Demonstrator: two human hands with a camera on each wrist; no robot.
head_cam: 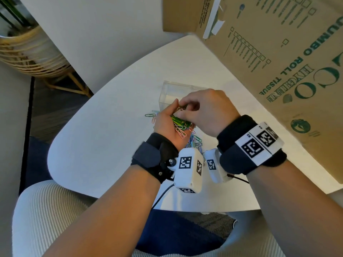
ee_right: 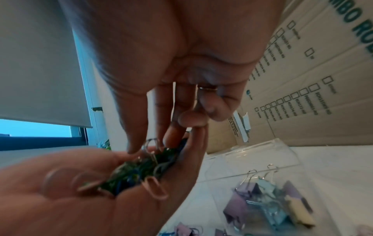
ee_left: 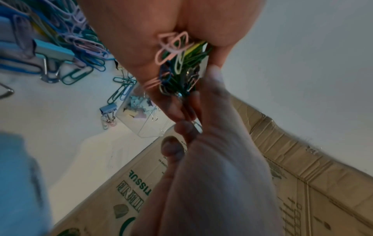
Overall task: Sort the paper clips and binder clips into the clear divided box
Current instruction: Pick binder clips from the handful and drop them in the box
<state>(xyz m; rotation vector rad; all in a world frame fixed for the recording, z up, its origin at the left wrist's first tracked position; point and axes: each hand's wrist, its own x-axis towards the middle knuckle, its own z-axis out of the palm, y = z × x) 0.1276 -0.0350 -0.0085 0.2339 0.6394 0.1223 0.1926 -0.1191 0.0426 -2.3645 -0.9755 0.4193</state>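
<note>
1. Head view, nearest: ribbed pale seat cushion (head_cam: 46, 210) and dark blue floor, before a rounded white tabletop (head_cam: 111, 115).
2. Loose pile of pastel wire paper clips (head_cam: 194, 140) on the tabletop beneath both wrists, lying every way.
3. Left hand (head_cam: 167, 125), palm up and cupped, holds a bunch of green, blue and pink paper clips (ee_left: 177, 68), long axes mostly along the palm.
4. Right hand (head_cam: 206, 112), palm down, fingertips (ee_right: 171, 137) pinched into that bunch.
5. Clear divided acrylic box (head_cam: 172, 93) just behind the hands; one compartment holds pastel binder clips (ee_right: 268, 201).
6. Large printed brown cardboard carton (head_cam: 278, 62) beyond; wicker plant basket (head_cam: 31, 56) far left.
</note>
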